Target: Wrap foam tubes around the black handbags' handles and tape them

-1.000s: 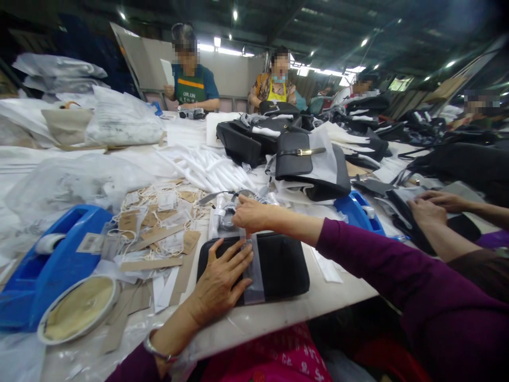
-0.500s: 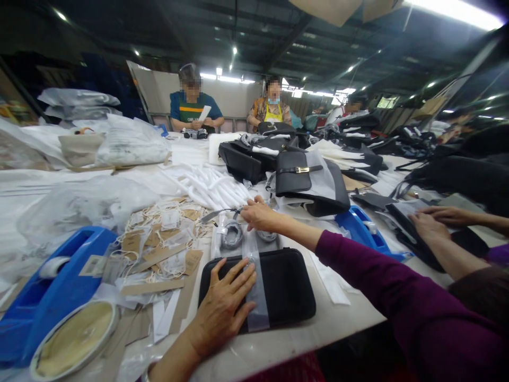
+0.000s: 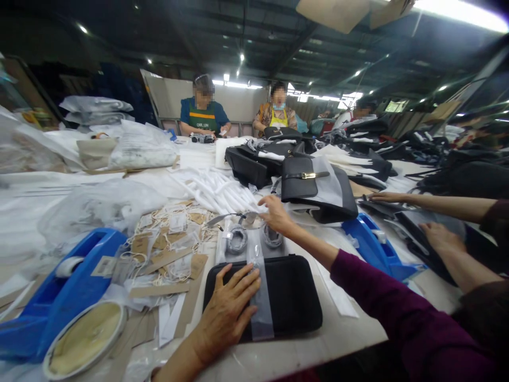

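Note:
A flat black bag (image 3: 294, 297) lies on the table before me, a translucent wrapping strip (image 3: 263, 302) running down its middle. My left hand (image 3: 230, 300) rests flat on the bag, fingers stretched out over its left half and the strip's edge. Beyond the bag's far edge sit two wrapped coils (image 3: 237, 240), grey and ring-shaped, on clear plastic. My right hand (image 3: 278, 215) hovers over the right coil with its fingers apart, close to the end of a thin grey strap (image 3: 222, 217). Whether its fingertips touch that strap is unclear.
Blue tape dispensers (image 3: 75, 286) (image 3: 377, 249) stand left and right. Tags with strings (image 3: 170, 244) are heaped left, near a round tub (image 3: 85, 339). Behind lie white strips (image 3: 218, 188) and a buckled black bag (image 3: 310, 185). A co-worker's hands (image 3: 441, 239) work at right.
My right hand has drawn back rightward from the grey strap, more of which now shows. The left hand stays on the bag. The whole view has shifted slightly.

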